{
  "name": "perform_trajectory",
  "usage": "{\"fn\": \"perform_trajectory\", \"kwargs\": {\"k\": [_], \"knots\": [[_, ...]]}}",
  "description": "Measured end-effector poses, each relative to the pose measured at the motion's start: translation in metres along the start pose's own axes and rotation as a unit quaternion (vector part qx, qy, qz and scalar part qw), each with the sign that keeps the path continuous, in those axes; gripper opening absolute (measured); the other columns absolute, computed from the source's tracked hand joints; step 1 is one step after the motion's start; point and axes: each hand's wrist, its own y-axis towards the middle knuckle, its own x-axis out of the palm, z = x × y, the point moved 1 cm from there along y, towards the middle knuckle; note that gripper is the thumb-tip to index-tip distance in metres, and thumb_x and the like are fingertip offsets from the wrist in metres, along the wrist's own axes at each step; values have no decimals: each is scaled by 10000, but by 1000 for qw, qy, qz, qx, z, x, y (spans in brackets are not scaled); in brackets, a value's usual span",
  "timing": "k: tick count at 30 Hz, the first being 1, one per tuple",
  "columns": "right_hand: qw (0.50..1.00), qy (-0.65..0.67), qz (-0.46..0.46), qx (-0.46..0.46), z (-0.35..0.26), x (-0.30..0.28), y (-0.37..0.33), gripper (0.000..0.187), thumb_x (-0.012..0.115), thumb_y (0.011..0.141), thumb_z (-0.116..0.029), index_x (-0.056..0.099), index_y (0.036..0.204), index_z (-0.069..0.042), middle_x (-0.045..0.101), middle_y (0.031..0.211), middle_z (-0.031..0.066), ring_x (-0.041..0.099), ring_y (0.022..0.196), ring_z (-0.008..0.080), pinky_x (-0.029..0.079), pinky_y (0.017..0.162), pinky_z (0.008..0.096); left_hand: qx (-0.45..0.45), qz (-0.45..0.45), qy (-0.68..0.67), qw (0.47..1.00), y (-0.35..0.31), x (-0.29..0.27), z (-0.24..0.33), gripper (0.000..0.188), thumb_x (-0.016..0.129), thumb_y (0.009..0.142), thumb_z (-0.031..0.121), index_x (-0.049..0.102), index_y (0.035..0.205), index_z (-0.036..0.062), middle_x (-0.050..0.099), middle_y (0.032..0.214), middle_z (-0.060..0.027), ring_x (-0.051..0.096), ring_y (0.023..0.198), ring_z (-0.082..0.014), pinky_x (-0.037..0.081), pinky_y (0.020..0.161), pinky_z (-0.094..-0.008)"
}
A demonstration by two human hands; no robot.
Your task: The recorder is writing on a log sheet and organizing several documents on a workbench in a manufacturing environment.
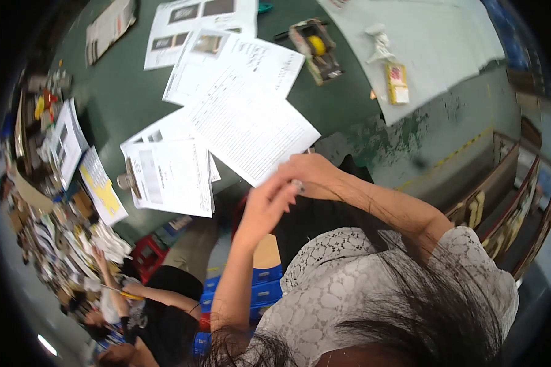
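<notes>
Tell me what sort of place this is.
Probably a workshop or factory workbench: a green table strewn with printed forms, a clipboard, blue crates on the floor, and another person working beside cluttered parts.

Wearer: short-sleeved top in pale grey-white lace, floral openwork pattern, sleeve ends well up the arm from the right hand. Both forearms bare, left hand too. Long dark hair loose over the shoulder. No watch, rings or bracelets visible near either grip.
</notes>
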Motion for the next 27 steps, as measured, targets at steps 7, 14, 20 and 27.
{"fn": "perform_trajectory", "kwargs": {"k": [7, 14, 20, 27], "knots": [[989, -66, 115, 65, 20, 23, -97, 178, 607, 754, -218, 521, 884, -133, 554, 761, 62, 584, 759, 253, 488, 618, 380, -61, -140, 9, 988, 7, 73, -10, 191, 528, 919, 169, 578, 1015, 12, 553, 767, -28, 535, 693, -80, 458, 594, -215], [919, 82, 334, 192, 70, 44, -156, 151, 584, 813, -232, 565, 889, -103, 571, 793, 85, 573, 791, 293, 455, 635, 394, -119, -172, 48, 977, 28, 104, -25, 324, 404, 971, 220, 433, 1215, 9, 597, 964, -119, 592, 801, -163, 473, 754, -272], [617, 518, 511, 298, 155, 33, -163, 165, 555, 867, -173, 632, 959, -60, 607, 828, -10, 557, 740, 85, 448, 626, 234, -243, -8, 121, 962, 24, 22, -94, 477, 464, 944, 339, 384, 1267, -2, 585, 1076, -161, 600, 933, -229, 486, 785, -311], [722, 141, 622, 268, 232, 28, -105, 315, 634, 784, -234, 621, 1047, -60, 618, 961, 174, 595, 906, 334, 479, 788, 379, -254, 291, -107, 916, 13, -25, -132, 585, 606, 869, 276, 343, 1292, -31, 405, 1301, -242, 482, 1151, -336, 456, 934, -409]]}}
